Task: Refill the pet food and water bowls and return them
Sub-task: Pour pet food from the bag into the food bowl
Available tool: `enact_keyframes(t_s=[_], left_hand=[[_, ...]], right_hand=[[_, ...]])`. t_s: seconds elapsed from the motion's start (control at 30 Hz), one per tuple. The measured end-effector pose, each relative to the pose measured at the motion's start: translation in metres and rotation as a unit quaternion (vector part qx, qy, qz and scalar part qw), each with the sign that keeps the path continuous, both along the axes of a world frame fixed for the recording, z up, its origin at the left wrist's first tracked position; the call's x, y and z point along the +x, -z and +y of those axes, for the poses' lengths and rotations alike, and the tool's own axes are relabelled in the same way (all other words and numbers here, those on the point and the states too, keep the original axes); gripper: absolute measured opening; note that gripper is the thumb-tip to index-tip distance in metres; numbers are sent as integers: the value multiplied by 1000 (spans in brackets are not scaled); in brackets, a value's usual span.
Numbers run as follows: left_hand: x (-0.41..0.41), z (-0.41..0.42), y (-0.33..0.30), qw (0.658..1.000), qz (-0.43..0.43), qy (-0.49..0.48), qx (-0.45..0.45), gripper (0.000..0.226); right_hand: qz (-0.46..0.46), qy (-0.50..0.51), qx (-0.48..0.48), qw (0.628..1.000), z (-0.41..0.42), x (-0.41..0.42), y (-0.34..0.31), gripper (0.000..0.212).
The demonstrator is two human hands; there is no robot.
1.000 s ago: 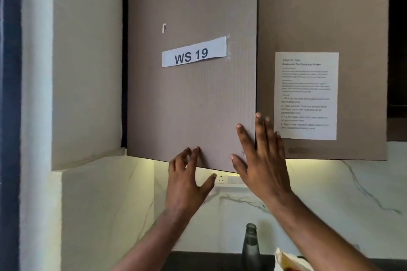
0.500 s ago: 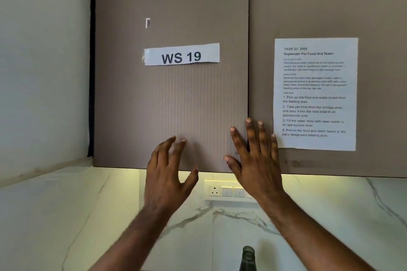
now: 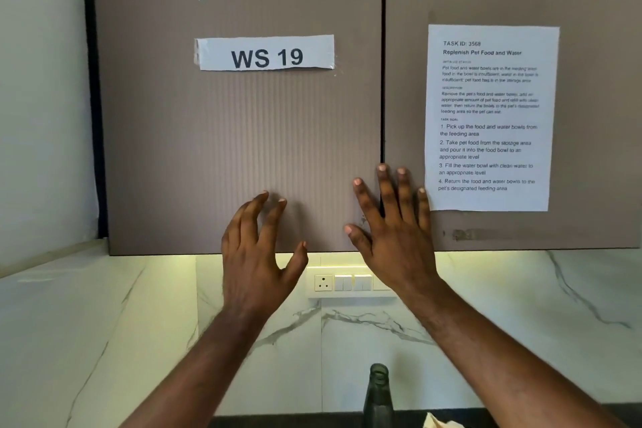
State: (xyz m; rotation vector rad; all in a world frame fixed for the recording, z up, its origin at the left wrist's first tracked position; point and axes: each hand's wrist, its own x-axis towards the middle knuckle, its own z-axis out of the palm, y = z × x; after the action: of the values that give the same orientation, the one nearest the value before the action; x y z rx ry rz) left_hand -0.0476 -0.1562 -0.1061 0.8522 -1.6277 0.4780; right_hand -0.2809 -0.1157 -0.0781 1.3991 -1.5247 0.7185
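**Two flat palms on a closed cupboard, no bowls in sight**

Both of my hands are raised to the wall cabinet. My left hand sits near the lower edge of the left door, fingers loosely bent and spread, thumb out to the right; whether the fingertips actually touch the panel I cannot tell. My right hand lies spread with straight fingers across the seam between the left door and the right door, and it grips nothing. I judge this placement to be about the doors themselves: they have no handles that I can see, so a push by the meeting edge is the likely way to work them. Both doors stand shut, so whatever is stored inside is hidden from me.

A "WS 19" label is taped to the left door, and an instruction sheet hangs on the right one, just right of my fingers. Below, a socket and switch plate is set in the marble backsplash.

At the near bottom edge, a dark bottle neck pokes up; its contents I cannot make out. Beside it to the right is a pale scrap of something, too cropped to name.

The food and water bowls are not in view, so the refilling is, as I judge it, yet to be done.
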Motion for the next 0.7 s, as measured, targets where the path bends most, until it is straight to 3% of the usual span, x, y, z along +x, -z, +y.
enact_keyframes(t_s=[0.23,0.43,0.6,0.7], left_hand=[[-10,3,15,998,10,61,13,73],[-34,16,71,985,11,167,45,65],[-63,31,142,948,-22,273,159,58],[-84,29,191,898,-53,343,269,57]], right_hand=[[-39,11,25,999,14,12,27,78],[-87,9,74,993,50,19,84,81],[-165,25,141,976,92,7,152,85],[-228,37,194,953,116,-11,197,91]])
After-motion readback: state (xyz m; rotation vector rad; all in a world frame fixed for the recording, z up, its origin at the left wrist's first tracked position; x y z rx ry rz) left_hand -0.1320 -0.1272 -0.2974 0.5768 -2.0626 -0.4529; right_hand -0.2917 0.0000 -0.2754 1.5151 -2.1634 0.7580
